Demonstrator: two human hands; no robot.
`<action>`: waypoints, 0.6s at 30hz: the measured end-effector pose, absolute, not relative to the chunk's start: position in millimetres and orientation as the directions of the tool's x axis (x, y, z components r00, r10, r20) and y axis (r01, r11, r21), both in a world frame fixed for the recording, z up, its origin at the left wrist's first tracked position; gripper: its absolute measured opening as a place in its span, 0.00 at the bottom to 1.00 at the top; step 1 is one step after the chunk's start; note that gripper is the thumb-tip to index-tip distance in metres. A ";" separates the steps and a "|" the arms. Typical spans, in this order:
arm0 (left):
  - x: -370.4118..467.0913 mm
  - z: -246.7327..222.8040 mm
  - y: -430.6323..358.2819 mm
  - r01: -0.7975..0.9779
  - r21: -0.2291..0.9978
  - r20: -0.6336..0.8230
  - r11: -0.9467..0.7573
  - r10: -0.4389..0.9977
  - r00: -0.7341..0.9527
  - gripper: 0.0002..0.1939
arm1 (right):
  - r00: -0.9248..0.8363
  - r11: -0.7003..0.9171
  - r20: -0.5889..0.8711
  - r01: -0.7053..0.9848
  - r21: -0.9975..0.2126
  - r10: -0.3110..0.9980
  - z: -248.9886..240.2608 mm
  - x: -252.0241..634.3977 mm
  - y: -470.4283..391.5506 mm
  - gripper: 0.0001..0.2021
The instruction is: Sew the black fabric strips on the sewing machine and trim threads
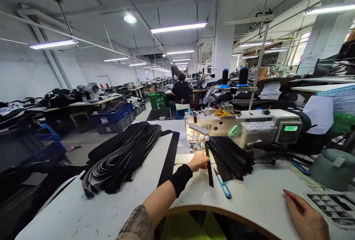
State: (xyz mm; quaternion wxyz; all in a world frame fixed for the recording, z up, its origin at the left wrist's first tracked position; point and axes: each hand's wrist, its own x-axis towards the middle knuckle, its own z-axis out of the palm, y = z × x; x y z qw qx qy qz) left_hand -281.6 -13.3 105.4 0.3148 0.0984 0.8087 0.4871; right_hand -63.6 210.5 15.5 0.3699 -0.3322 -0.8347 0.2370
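Note:
My left hand [199, 161], with a black band at its wrist, is closed around a narrow black fabric strip [210, 175] just in front of the needle area of a sewing machine [235, 125]. More black strips [230, 156] lie fanned out to the right of it. A pair of blue thread snips [224, 186] rests on the white table below them. Over at the right, my right hand [307, 214] lies on the tabletop with fingers stretched out, holding nothing. A wider black fabric piece [169, 158] lies left of the needle area.
A layered stack of black fabric pieces [124, 155] covers the table's left part. On the right stand a grey-green container [332, 168] and a compartment tray [331, 208]. Black thread cones [243, 76] rise behind the machine. A person [181, 90] sits farther back.

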 end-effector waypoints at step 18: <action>-241.6 64.4 -174.5 0.576 0.667 -0.035 0.473 0.792 -0.610 0.17 | -0.620 0.876 0.700 -0.482 0.019 -0.356 39.5 -171.4 12.0 0.17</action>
